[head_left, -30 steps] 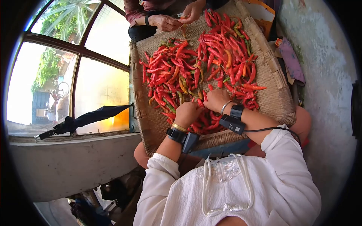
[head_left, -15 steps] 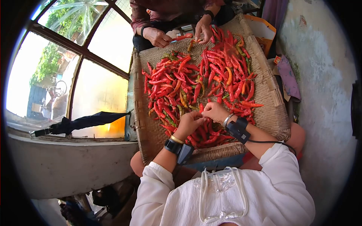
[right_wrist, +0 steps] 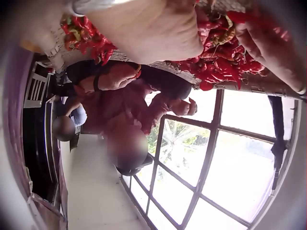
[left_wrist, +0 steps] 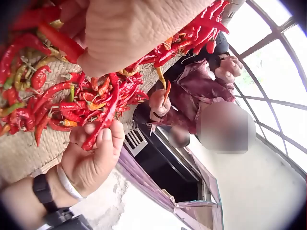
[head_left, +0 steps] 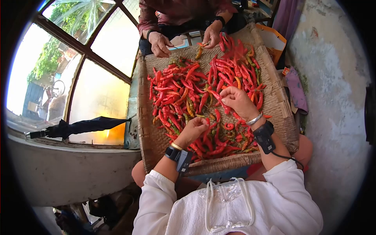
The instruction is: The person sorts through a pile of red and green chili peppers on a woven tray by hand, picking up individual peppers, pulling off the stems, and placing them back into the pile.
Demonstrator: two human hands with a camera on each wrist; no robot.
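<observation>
Head view: right hand (head_left: 239,102), silver bangle (head_left: 254,119) at its wrist, pinches a long red chilli (head_left: 217,96) between thumb and fingers, raised over the chillies (head_left: 172,92) in a woven tray (head_left: 158,156). Left wrist view agrees: the chilli lies slantwise across the fingertips. Left hand (head_left: 192,131), gold bangle (head_left: 176,146) at its wrist, is nearer the tray's close edge, fingers curled round a second chilli (head_left: 208,122); most of that chilli is hidden by the hand. The two hands are apart. Chillies, mostly red with some orange, yellow and green, lie in heaps across the tray, a band of bare weave showing along its right side. At the far edge, a person in a dark red shirt (head_left: 178,11) has both hands over the rim: one hand (head_left: 212,34) pinches an orange-yellow chilli (head_left: 199,51), tip down; grasp of the other hand (head_left: 159,44) cannot be told. Surroundings: a folded black umbrella (head_left: 88,126) lies on the sill beside the window (head_left: 100,90), left of the tray; an orange-edged bag (head_left: 272,41) and a purple cloth (head_left: 295,89) are at right, near the wall (head_left: 335,98).
</observation>
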